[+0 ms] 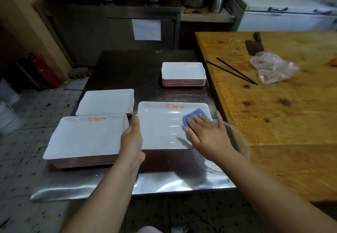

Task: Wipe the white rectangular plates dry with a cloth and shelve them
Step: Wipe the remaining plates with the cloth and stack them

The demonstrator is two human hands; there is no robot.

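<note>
- A white plate point(160, 128) at lower centre of the frame is gripped at its left edge by the left hand point(132, 136); a blue cloth point(193, 118) is pressed onto it under the flat, straight-fingered right hand point(206, 132)
- A plate stack point(85, 138) is seen lower left; a second stack point(106, 101) lies just behind
- A third stack point(183, 73) is set farther back, beside the wooden table point(282, 114)

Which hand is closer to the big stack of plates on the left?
Left. The left hand holds the single plate's edge beside the stack; the right hand presses the blue cloth farther away.
</note>
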